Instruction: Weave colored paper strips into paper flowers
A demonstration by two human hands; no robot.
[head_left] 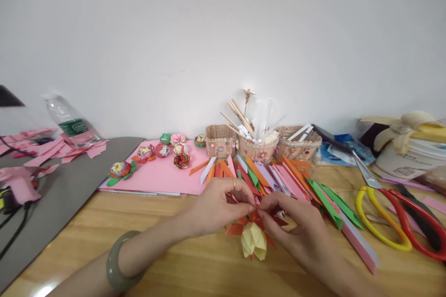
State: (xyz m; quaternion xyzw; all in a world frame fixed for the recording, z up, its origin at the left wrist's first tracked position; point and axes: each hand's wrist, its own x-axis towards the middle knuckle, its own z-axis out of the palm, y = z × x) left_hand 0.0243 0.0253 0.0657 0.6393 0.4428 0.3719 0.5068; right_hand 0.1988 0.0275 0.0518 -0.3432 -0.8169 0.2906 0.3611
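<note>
Both hands pinch an orange and yellow paper flower over the wooden table. Its pale yellow folded centre (pixel 253 241) hangs below the fingers, with orange-red petals (pixel 235 229) spread around it. My left hand (pixel 223 204), wearing a ring, has thumb and forefinger pressed together on the orange paper. From the other side, my right hand (pixel 296 222) grips the same flower with thumb and forefinger. The exact spot between the fingertips is partly hidden. Folded paper strips (pixel 272 178) in orange, green, pink and purple lie right behind the hands.
Several finished paper flowers (pixel 181 160) rest on pink paper sheets (pixel 156 178). Small decorated baskets (pixel 221 141) stand along the wall. Scissors (pixel 383 195) with yellow and red handles lie at right. A pink glue gun (pixel 21 184) and a plastic bottle (pixel 71 120) are at left.
</note>
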